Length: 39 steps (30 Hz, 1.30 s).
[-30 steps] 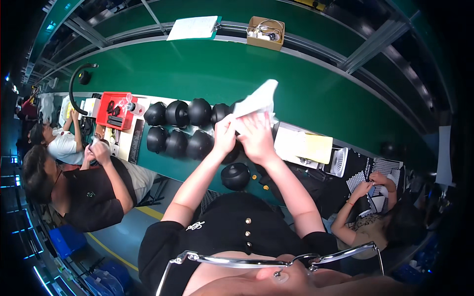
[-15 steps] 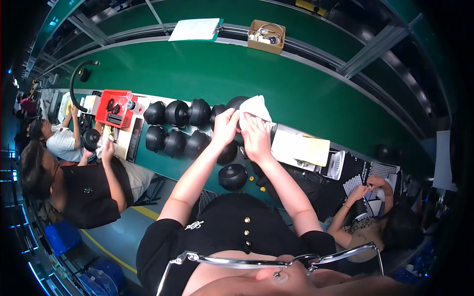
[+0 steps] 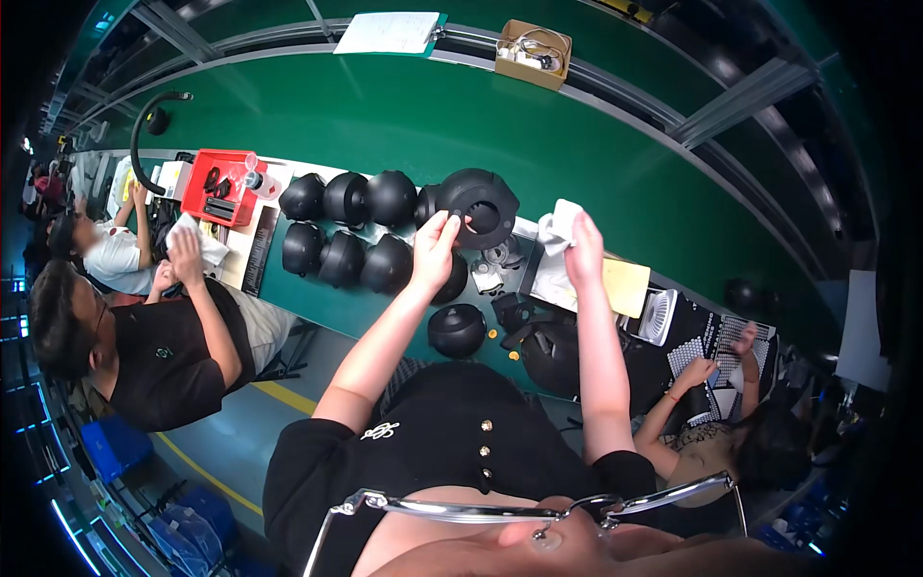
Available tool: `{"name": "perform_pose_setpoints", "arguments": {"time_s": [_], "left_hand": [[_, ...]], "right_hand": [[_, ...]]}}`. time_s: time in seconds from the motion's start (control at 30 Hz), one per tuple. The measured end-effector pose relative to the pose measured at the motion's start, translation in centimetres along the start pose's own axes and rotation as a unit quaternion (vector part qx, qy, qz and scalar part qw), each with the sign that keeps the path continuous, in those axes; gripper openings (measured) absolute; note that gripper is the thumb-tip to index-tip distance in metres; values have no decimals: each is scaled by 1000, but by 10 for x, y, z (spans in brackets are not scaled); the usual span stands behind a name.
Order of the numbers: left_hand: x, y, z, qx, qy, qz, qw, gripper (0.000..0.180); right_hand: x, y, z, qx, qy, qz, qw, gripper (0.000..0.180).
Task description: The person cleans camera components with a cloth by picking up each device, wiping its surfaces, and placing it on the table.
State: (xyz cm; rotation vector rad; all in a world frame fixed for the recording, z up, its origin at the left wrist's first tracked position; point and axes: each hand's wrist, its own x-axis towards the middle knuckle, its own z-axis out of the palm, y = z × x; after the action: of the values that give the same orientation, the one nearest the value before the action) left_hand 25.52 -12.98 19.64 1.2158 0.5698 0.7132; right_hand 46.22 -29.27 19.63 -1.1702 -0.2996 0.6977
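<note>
My left hand (image 3: 436,248) grips the lower left edge of a round black plastic housing (image 3: 490,197), tilted so that its ring-shaped opening shows. To the right and apart from it, my right hand (image 3: 584,248) is closed on a crumpled white cloth (image 3: 558,226). Two rows of rounded black housings (image 3: 392,198) stand on the bench left of my left hand. Nearer to me sits a single black housing (image 3: 457,330), with small orange round pieces (image 3: 513,356) beside it. Clear plastic parts (image 3: 495,264) lie below the held housing.
A red tray (image 3: 204,204) with black parts stands at the left. At the right are a yellow sheet (image 3: 627,287) and a white finned part (image 3: 658,317). A cardboard box (image 3: 532,69) of cables and a clipboard (image 3: 387,34) lie at the back. Co-workers sit on both sides.
My right hand has drawn away to the right with the cloth, off the black housing. My left hand still holds the housing, whose ring-shaped opening now shows.
</note>
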Motion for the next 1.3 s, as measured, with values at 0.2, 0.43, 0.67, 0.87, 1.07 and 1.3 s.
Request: {"name": "perform_pose_setpoints", "arguments": {"time_s": [0.2, 0.43, 0.67, 0.87, 1.07, 1.3], "left_hand": [[-8, 16, 17, -75, 58, -31, 995, 27], [-8, 18, 11, -52, 57, -12, 997, 27], [-14, 26, 14, -38, 58, -30, 997, 23], [-19, 44, 16, 5, 44, 28, 999, 21], [-16, 79, -3, 9, -25, 24, 999, 22], [-14, 118, -8, 122, -88, 11, 989, 24]], "right_hand": [[-57, 12, 85, -535, -119, -378, 746, 22], [-64, 1, 92, -586, -123, -353, 719, 51], [-70, -18, 90, -583, -165, -378, 700, 38], [-69, -37, 89, -557, -160, -406, 707, 38], [-33, -84, 71, -536, -122, -289, 784, 52], [-57, -121, 97, -572, -339, -438, 605, 41]]}}
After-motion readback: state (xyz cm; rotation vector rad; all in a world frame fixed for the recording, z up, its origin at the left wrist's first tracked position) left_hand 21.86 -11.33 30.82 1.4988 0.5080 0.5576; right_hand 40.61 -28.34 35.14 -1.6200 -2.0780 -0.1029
